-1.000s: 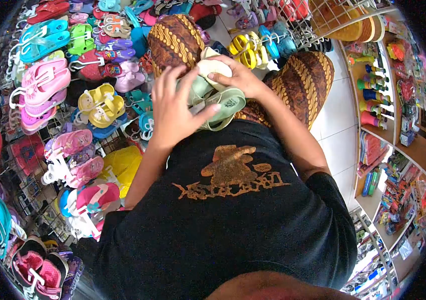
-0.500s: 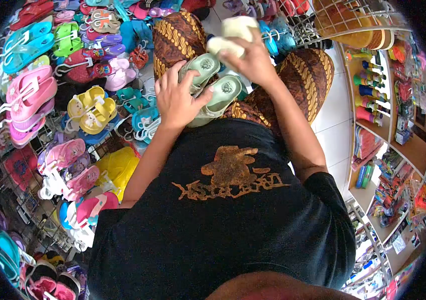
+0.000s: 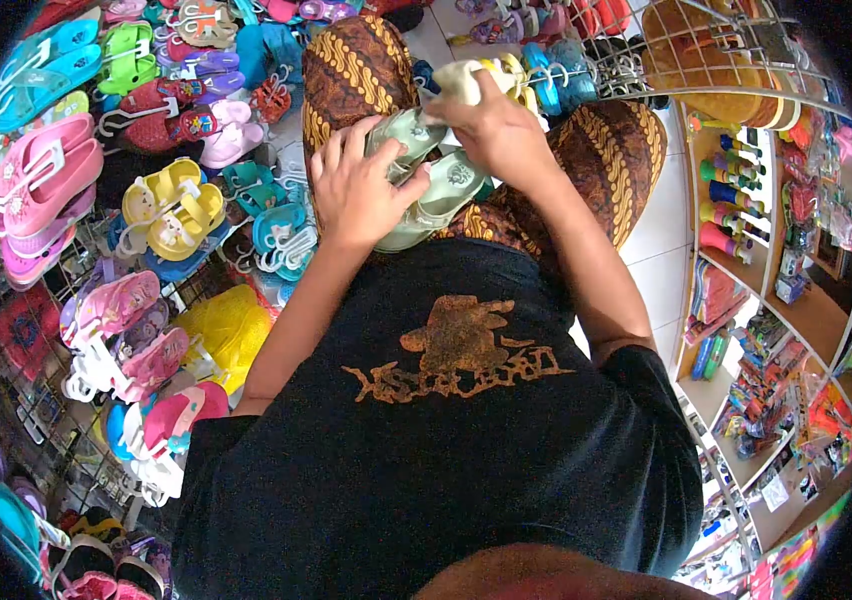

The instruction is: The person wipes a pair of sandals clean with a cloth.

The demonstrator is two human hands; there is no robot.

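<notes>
A pair of pale green sandals [image 3: 443, 187] lies side by side in the lap, insoles up, each with a dark printed mark at the heel. My left hand [image 3: 358, 185] grips the pair from the left, fingers over the outer sandal and thumb on the inner one. Bunched under my right hand [image 3: 499, 132] is a pale yellow piece, which looks like a cloth [image 3: 458, 84]. That hand is closed on it at the far end of the sandals, covering part of them.
Patterned brown trousers [image 3: 351, 75] cover the spread knees. On the left hang many children's shoes, among them yellow sandals [image 3: 174, 208] and pink shoes [image 3: 46, 180]. A wire rack [image 3: 716, 70] stands at upper right, above shelves [image 3: 781, 230] of packaged goods and white floor tiles [image 3: 661, 240].
My right hand has come down with the pale yellow cloth, from above the sandals onto their far end. My left hand keeps its grip in nearly the same place.
</notes>
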